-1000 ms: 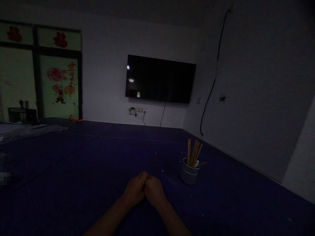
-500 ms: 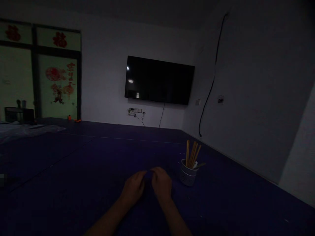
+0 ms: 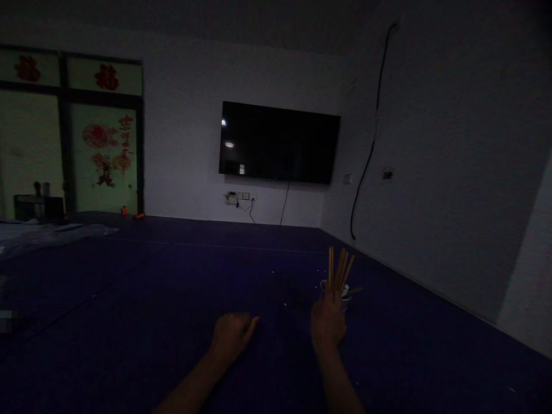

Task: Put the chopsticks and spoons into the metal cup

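In the head view my left hand [image 3: 233, 336] rests low over the dark blue tabletop [image 3: 172, 293]. Its fingers are curled, with the thumb side pointing right; whatever they may hold is too dark to make out. At a grey cup [image 3: 344, 305] on the right is my right hand [image 3: 328, 322], its back covering most of the cup's front. The fingertips reach the rim, at the foot of several wooden chopsticks [image 3: 342, 267] standing upright in the cup. Whether they grip anything is hidden. A white-tipped item [image 3: 345, 288] and a flat, tilted handle [image 3: 356, 291] also stick out.
Small white specks lie on the surface, one scrap [image 3: 284, 304] between the hands. Clear plastic sheeting [image 3: 64, 234] spreads at the far left, near small orange objects [image 3: 138, 217]. A black television [image 3: 278, 144] hangs on the wall; a black cable [image 3: 366, 164] runs down the right wall.
My right hand has left my left hand's side and moved right to the cup, uncovering the white scrap. My left hand stays nearly in place, slightly lower. The view has shifted slightly.
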A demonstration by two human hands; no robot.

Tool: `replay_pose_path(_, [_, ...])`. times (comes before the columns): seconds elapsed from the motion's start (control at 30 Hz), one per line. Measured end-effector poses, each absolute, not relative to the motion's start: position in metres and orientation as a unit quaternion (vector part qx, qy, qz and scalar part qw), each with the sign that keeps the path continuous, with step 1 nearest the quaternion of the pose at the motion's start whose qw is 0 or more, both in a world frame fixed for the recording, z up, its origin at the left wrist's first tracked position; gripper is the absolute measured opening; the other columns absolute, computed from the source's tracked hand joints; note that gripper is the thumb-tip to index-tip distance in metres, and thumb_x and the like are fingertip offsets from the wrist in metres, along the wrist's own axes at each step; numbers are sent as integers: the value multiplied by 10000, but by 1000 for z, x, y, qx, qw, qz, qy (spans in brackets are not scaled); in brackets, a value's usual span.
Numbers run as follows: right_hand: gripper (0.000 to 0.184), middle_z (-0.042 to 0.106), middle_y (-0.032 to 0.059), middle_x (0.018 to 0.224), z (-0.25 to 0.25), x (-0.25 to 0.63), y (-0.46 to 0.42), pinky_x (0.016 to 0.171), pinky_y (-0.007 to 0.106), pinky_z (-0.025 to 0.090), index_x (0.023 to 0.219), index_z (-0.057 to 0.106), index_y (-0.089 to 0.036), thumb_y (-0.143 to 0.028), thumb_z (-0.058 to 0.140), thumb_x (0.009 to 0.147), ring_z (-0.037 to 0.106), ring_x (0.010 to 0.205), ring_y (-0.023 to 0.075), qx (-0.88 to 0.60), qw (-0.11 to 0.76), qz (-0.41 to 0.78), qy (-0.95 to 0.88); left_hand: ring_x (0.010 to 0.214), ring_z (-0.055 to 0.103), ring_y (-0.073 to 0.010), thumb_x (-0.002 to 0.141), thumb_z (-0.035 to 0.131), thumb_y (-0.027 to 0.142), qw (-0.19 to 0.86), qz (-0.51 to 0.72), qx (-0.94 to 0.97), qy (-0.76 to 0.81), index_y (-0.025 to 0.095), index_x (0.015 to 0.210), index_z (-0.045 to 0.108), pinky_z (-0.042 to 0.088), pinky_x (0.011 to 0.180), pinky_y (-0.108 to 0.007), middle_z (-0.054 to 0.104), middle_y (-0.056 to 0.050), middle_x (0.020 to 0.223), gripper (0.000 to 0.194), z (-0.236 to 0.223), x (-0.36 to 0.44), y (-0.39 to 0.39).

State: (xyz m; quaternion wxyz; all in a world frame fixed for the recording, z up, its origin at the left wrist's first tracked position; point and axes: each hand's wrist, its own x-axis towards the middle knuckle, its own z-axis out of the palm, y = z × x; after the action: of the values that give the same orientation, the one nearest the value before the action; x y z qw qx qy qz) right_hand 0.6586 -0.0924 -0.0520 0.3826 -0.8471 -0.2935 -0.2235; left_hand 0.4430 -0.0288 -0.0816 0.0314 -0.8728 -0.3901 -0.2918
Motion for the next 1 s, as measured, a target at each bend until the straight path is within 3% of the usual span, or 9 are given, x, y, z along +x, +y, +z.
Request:
replay_pose_path(0.27, [426, 619, 143, 1014, -65, 677, -89, 630, 341, 436, 1171, 596, -173, -122, 310, 859, 625, 787, 237, -805, 395, -293, -332, 589, 607, -184, 919, 342, 443, 8, -295, -870, -394, 206, 615, 630, 381, 573, -249, 647, -54, 598, 481, -84, 444, -28])
replay_pose_path(0.5, [400, 603, 98, 1011, -65, 665, -82, 780, 304, 439, 1136, 580, -167, -86, 331, 834, 583, 946, 211, -751, 443, -271, -408, 587, 591, -174, 910, 375, 462, -5, -314, -862, -398, 206, 637, 611, 400, 581, -254, 627, -39, 600, 442, -82, 442, -27])
replay_pose_path(0.6, [373, 599, 87, 1037, -61, 646, -79, 826, 304, 438, 1120, 580, -173, -100, 328, 856, 573, 979, 201, -713, 466, -241, -466, 670, 605, -178, 897, 423, 467, -20, -373, -849, -374, 207, 695, 607, 444, 653, -274, 644, -40, 667, 377, -79, 441, -28])
replay_pose_path(0.7, [343, 609, 74, 1010, -55, 621, -79, 831, 303, 446, 1069, 609, -191, -145, 315, 898, 582, 962, 191, -661, 499, -193, -525, 808, 616, -198, 855, 512, 479, -70, -434, -833, -336, 208, 887, 632, 482, 758, -318, 671, -56, 820, 298, -78, 441, -28])
replay_pose_path(0.83, [314, 625, 62, 1014, -50, 590, -82, 813, 290, 467, 1045, 629, -207, -211, 336, 933, 600, 947, 174, -584, 538, -108, -599, 1051, 571, -254, 749, 645, 488, -141, -474, -804, -330, 194, 1219, 536, 478, 898, -414, 630, -109, 1117, 565, -81, 443, -23])
replay_pose_path(0.93, [293, 632, 58, 1005, -51, 572, -84, 805, 267, 477, 1033, 641, -215, -226, 366, 936, 612, 936, 163, -540, 544, -59, -639, 1161, 515, -286, 669, 711, 462, -177, -493, -779, -344, 185, 1330, 439, 433, 976, -468, 568, -126, 1244, 766, -82, 445, -20])
replay_pose_path(1.0, [276, 637, 54, 1000, -53, 563, -85, 814, 259, 479, 1029, 650, -225, -238, 390, 935, 614, 943, 161, -521, 541, -39, -659, 1140, 534, -287, 662, 708, 438, -201, -504, -768, -340, 208, 1342, 426, 441, 966, -471, 579, -117, 1234, 771, -81, 445, -20])
